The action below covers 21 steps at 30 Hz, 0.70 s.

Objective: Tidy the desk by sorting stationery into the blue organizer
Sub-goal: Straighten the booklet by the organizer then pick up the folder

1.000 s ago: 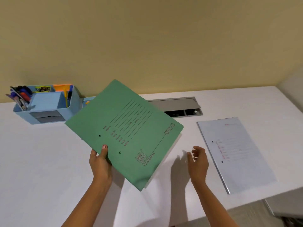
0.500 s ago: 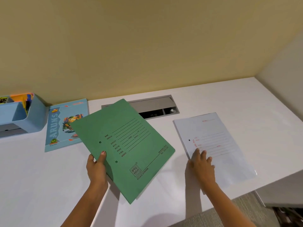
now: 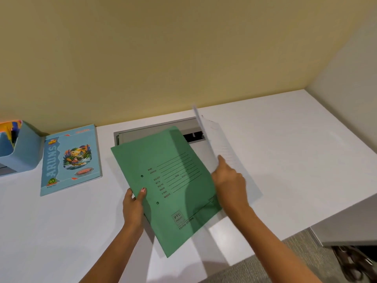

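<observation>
While the green folder (image 3: 169, 188) is pinched at its left edge by the left hand (image 3: 133, 205) above the white bench (image 3: 61, 231), a white sheet (image 3: 220, 148) is held tilted up in the closed grip of the right hand (image 3: 230, 180). At far left, the blue organizer (image 3: 20, 152) is seen beside a blue notebook (image 3: 69, 160).

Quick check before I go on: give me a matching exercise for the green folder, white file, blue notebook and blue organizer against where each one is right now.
Things:
1. green folder
2. white file
3. blue notebook
4. blue organizer

States:
A. lying flat on the desk, untouched
B. at the far left edge of view
C. held by the left hand
D. lifted on edge by the right hand

Pairs: 1-C, 2-D, 3-A, 4-B
</observation>
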### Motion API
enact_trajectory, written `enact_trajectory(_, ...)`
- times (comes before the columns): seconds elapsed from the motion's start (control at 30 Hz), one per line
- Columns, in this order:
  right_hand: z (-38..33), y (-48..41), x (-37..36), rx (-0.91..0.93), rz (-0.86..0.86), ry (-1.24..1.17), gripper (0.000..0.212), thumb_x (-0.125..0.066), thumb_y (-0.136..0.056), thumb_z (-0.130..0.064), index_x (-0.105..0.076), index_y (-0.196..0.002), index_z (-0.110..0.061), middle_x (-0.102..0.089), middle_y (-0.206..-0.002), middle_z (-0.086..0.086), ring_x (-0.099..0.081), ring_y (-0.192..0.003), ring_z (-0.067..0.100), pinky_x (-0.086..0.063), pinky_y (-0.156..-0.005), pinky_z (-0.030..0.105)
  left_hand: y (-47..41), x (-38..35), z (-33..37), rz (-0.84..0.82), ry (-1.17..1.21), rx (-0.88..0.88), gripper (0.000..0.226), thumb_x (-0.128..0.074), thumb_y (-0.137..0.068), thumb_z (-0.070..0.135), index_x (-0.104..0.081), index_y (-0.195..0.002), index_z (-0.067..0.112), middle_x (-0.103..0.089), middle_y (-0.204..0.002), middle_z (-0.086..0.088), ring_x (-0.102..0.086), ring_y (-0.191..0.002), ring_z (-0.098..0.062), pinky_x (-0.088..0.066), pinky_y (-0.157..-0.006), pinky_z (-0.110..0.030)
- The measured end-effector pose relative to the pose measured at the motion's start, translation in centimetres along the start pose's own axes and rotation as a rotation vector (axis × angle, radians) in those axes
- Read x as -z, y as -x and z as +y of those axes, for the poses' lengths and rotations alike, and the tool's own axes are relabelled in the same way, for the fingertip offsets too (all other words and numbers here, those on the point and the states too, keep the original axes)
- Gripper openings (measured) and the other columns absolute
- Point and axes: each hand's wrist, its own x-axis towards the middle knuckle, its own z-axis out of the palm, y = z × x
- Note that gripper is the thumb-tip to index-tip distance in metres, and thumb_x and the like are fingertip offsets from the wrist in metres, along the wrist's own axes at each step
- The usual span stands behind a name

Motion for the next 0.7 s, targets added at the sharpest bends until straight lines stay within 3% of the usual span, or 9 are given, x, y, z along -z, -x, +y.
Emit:
enact_trajectory(0.07,-3.0,0.5,-0.5,0.039,-0.056,-0.008,0.044,-0.04,-0.095,-0.009,-0.034,-0.139,-0.009,-0.068,-0.091,0.011,-0.066,-0.071,0.03,-0.041,-0.059,0.03,-0.1,-0.6,0.0,-0.044,-0.015,0.015,0.026,-0.049,-0.098,0.018,-0.053,-0.124,0.016,-0.066,-0.113,-0.007,-0.065,-0.097,-0.031,-0.052,-0.09,-0.052)
enact_trajectory(0.13,-6.0,1.5,-1.5,0.15,0.005,0.061,0.05,-0.065,-0.081,-0.006,-0.049,-0.129,-0.004,-0.07,-0.086,0.009,-0.065,-0.055,0.024,-0.039,-0.045,0.027,-0.3,-1.2,0.0,-0.076,-0.029,0.03,0.024,-0.045,-0.099,0.02,-0.054,-0.121,0.016,-0.067,-0.112,-0.009,-0.065,-0.097,-0.03,-0.052,-0.09,-0.051)
enact_trajectory(0.2,-8.1,2.5,-4.2,0.203,-0.008,0.102,0.065,-0.085,-0.054,-0.006,-0.063,-0.114,0.0,-0.071,-0.081,0.01,-0.062,-0.043,0.022,-0.04,-0.035,0.023,-0.6,-1.7,0.1,-0.101,-0.025,0.059,0.027,-0.038,-0.102,0.026,-0.056,-0.118,0.014,-0.066,-0.112,-0.013,-0.065,-0.097,-0.029,-0.052,-0.09,-0.047)
enact_trajectory(0.4,-10.3,5.3,-11.0,0.258,-0.208,0.196,0.082,-0.095,-0.044,-0.027,-0.065,-0.117,-0.008,-0.07,-0.109,0.016,-0.072,-0.075,0.035,-0.057,-0.046,0.038,-0.6,-2.3,0.6,-0.194,0.128,0.155,0.046,-0.03,-0.1,0.046,-0.058,-0.126,0.022,-0.068,-0.116,-0.005,-0.064,-0.107,-0.026,-0.049,-0.097,-0.045)
enact_trajectory(0.47,-9.9,5.3,-11.6,0.286,-0.206,0.133,0.071,-0.092,-0.052,-0.03,-0.065,-0.114,-0.01,-0.07,-0.109,0.013,-0.072,-0.078,0.032,-0.058,-0.049,0.036,-1.0,-2.3,0.5,-0.223,0.159,0.155,0.047,-0.03,-0.099,0.05,-0.057,-0.126,0.023,-0.068,-0.116,-0.005,-0.064,-0.106,-0.026,-0.051,-0.094,-0.045)
enact_trajectory(0.57,-8.9,4.9,-10.6,0.363,-0.093,-0.037,0.041,-0.086,-0.065,-0.029,-0.067,-0.099,-0.014,-0.073,-0.092,0.002,-0.071,-0.069,0.016,-0.058,-0.053,0.026,-1.1,-2.7,0.2,-0.233,0.082,0.119,0.048,-0.034,-0.096,0.054,-0.052,-0.129,0.024,-0.066,-0.119,-0.004,-0.063,-0.108,-0.025,-0.051,-0.093,-0.045)
enact_trajectory(0.63,-7.9,4.2,-9.6,0.375,-0.023,-0.149,0.036,-0.085,-0.066,-0.025,-0.071,-0.097,-0.014,-0.074,-0.091,0.002,-0.072,-0.07,0.015,-0.058,-0.059,0.024,-1.3,-3.3,-0.1,-0.137,0.012,0.067,0.036,-0.045,-0.098,0.037,-0.051,-0.127,0.016,-0.064,-0.121,-0.008,-0.063,-0.107,-0.026,-0.052,-0.09,-0.041)
enact_trajectory(0.7,-6.5,3.1,-8.8,0.336,0.01,-0.298,0.032,-0.073,-0.081,-0.023,-0.067,-0.11,-0.013,-0.072,-0.105,0.004,-0.071,-0.088,0.018,-0.055,-0.077,0.024,-1.5,-3.9,-0.1,-0.059,-0.011,0.036,0.026,-0.048,-0.098,0.024,-0.05,-0.123,0.015,-0.062,-0.119,-0.009,-0.061,-0.108,-0.029,-0.05,-0.086,-0.038)
